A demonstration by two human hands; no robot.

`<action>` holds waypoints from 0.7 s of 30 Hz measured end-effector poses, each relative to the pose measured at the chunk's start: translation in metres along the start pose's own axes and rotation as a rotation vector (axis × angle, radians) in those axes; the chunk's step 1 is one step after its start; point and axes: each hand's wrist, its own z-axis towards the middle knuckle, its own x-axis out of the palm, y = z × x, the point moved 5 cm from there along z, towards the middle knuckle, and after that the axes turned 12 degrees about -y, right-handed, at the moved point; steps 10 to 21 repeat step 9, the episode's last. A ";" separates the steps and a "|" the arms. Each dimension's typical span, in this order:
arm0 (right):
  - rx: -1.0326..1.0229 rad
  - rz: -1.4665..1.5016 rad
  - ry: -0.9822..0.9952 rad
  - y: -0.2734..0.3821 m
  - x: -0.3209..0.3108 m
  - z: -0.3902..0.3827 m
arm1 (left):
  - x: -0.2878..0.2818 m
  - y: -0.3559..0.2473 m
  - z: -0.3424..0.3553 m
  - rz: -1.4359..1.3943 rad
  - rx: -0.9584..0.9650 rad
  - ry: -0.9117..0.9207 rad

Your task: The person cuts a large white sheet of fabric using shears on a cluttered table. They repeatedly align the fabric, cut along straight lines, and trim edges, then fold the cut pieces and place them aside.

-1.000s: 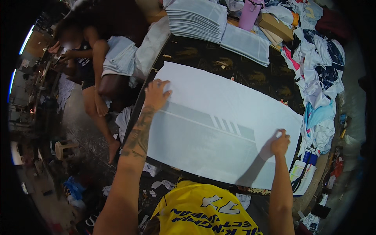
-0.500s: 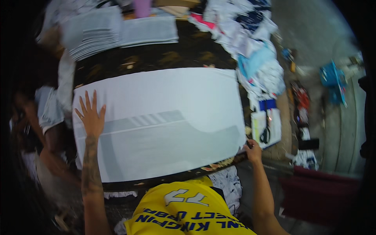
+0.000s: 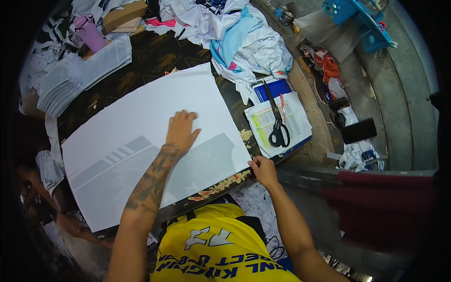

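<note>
A large white sheet [image 3: 141, 108], cloth or paper, is spread over the dark patterned table. Grey shapes and slanted stripes show on its near half. My left hand [image 3: 182, 129] rests palm down on the middle of it, thumb apart and fingers slightly bent. At the sheet's near right corner my right hand [image 3: 264, 170] is closed, thumb and fingers pinching the edge. Just beyond that hand, black-handled scissors [image 3: 277, 124] and a red pen [image 3: 283, 107] lie on printed papers [image 3: 298, 115].
Stacked pale sheets [image 3: 61, 96] and a purple bottle [image 3: 90, 35] stand far left. White and light blue fabric [image 3: 256, 44] is heaped at the far right of the table [image 3: 162, 54]. Blue plastic baskets [image 3: 371, 35] stand right. Another person's arm [image 3: 70, 225] shows at left.
My left hand has slid from the sheet's left end to its middle. My right hand stays at the near right corner. The view has turned and shifted right.
</note>
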 end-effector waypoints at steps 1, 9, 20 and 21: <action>-0.015 0.026 0.003 -0.001 -0.001 -0.001 | 0.009 -0.002 0.012 0.006 -0.022 -0.016; -0.053 0.051 0.122 -0.008 -0.005 0.020 | 0.019 0.023 0.074 0.159 -0.331 -0.047; -0.053 0.051 0.122 -0.008 -0.005 0.020 | 0.019 0.023 0.074 0.159 -0.331 -0.047; -0.053 0.051 0.122 -0.008 -0.005 0.020 | 0.019 0.023 0.074 0.159 -0.331 -0.047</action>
